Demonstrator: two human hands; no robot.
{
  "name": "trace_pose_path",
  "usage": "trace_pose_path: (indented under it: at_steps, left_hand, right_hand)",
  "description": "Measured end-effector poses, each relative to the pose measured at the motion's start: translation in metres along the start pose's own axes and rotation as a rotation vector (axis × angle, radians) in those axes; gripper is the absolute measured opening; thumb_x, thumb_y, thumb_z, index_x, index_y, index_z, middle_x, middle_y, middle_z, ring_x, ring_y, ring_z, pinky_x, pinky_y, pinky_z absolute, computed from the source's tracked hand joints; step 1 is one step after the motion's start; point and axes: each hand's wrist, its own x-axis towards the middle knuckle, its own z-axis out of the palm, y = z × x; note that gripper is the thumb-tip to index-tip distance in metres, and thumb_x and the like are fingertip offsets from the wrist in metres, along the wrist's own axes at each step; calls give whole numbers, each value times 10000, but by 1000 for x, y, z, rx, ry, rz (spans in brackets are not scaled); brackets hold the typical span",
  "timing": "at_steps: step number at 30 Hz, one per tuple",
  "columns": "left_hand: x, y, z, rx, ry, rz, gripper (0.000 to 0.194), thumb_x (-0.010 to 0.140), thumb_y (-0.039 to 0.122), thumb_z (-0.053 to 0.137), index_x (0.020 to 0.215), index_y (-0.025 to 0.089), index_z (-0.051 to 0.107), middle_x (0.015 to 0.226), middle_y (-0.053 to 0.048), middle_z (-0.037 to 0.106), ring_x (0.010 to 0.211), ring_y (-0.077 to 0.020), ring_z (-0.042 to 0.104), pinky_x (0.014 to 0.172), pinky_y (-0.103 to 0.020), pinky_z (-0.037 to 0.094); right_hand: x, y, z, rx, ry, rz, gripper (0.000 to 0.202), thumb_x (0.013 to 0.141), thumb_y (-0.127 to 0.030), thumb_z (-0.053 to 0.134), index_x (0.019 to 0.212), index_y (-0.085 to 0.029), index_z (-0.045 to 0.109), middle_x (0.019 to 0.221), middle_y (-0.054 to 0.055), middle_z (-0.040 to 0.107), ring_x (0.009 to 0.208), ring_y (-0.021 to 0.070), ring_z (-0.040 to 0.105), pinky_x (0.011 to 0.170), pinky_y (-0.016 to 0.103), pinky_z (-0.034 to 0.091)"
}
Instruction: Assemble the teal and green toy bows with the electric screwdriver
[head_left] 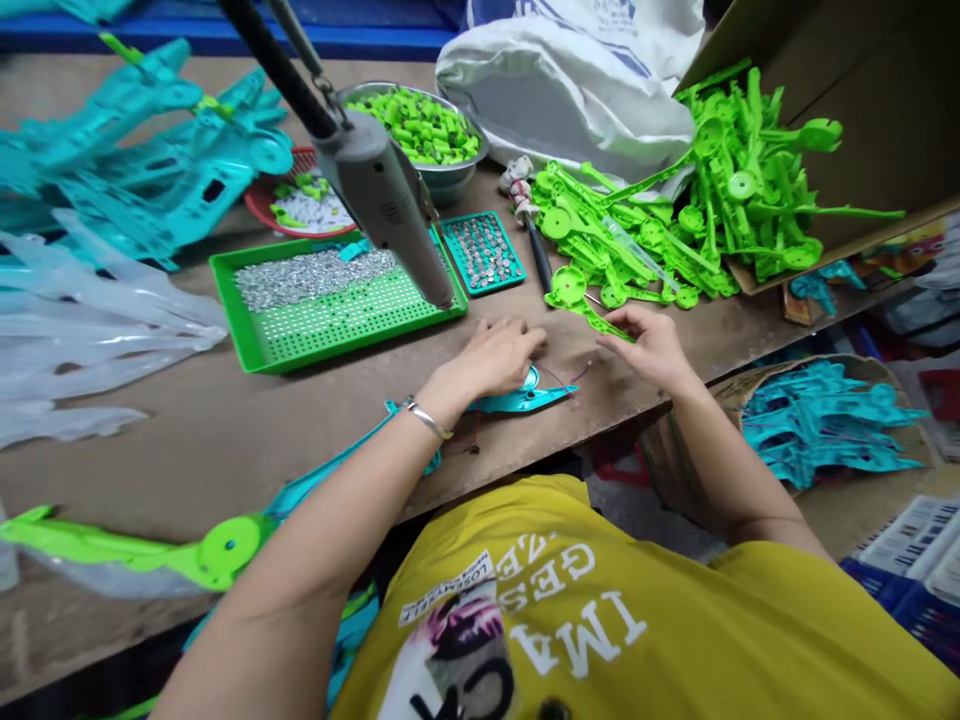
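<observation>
From where I stand, the loose green piece point(568, 287) is just above the turquoise piece point(525, 401), its round end toward the green heap point(622, 245) and its narrow end in the right hand point(651, 345). That hand's grip is closed, thumb and fingers pinching the tip. The left hand point(504, 352) is bent down over the turquoise piece, which lies near the edge of the brown surface point(165, 440); its fingertips are hidden, so I can't tell how far its grip is open or whether it has hold of anything. Thin dark wires run beside the turquoise piece.

Beyond the left hand sits a green tray point(337, 343) part-filled with small silvery bits point(315, 277), and just beside it a small teal tray point(480, 290) of round metal pieces. A grey tool point(379, 190) hangs over the green tray. Behind are a red basket point(259, 207) and a metal bowl point(448, 182) full of little green parts.

A black handle point(538, 257) lies beside the green heap, which reaches up to an open cardboard box point(892, 120). A white sack point(525, 95) slumps behind the heap. Turquoise frames point(142, 150) are piled at the far left, and more turquoise parts point(817, 425) fill a container at the right, below the surface.
</observation>
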Motion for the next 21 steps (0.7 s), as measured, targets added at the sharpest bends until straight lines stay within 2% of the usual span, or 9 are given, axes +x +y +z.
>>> trace_pose_path:
  at_steps: [3,7,9,12,15,19,21]
  left_hand:
    - [11,3,-4,-51,-102,20,324,960,228,454,1168,256,702,1234,-139,656,1196,-328,592,999,-510,422]
    - [26,7,-13,-33,-227,3,231,908,262,596,1087,244,741,1191,-102,731,1192,-310,617,1022,-486,423]
    - [30,10,-16,2,-260,-9,216,899,245,603,1045,211,758,1158,-125,751,1156,-313,644,1024,-491,431]
    - [29,18,-19,12,-263,-9,240,875,222,603,1044,159,761,1166,-173,748,1123,-326,667,1051,-526,430]
    - [25,26,-19,-31,-270,70,295,842,265,630,1101,193,751,1198,-139,741,1122,-319,669,1077,-546,431]
    - [25,31,-14,-7,-277,102,203,857,251,616,983,205,768,1162,-126,743,1104,-305,671,1058,-534,445]
    - [25,27,-12,-19,-215,106,177,871,221,614,970,190,758,1124,-122,747,1081,-290,673,1017,-492,465]
  right_hand:
    - [3,-2,5,6,-8,-19,214,752,-343,777,895,-185,772,845,42,765,737,180,641,716,323,468]
    - [6,0,6,14,3,-54,230,758,-352,778,924,-194,777,886,46,774,794,196,671,764,344,496]
    - [7,3,4,30,26,-64,245,760,-371,780,935,-199,776,906,46,777,826,204,686,792,358,518]
    - [7,6,1,35,64,-74,247,763,-382,781,932,-202,777,892,40,774,812,199,691,786,361,535]
    - [6,6,1,28,91,-83,233,764,-374,785,923,-204,781,875,35,773,788,192,689,770,356,542]
    - [6,3,3,42,88,-90,259,775,-389,780,965,-213,786,935,38,790,842,205,713,813,371,569]
    - [6,3,2,36,75,-95,286,797,-390,765,1024,-218,786,977,41,798,885,219,726,851,387,575]
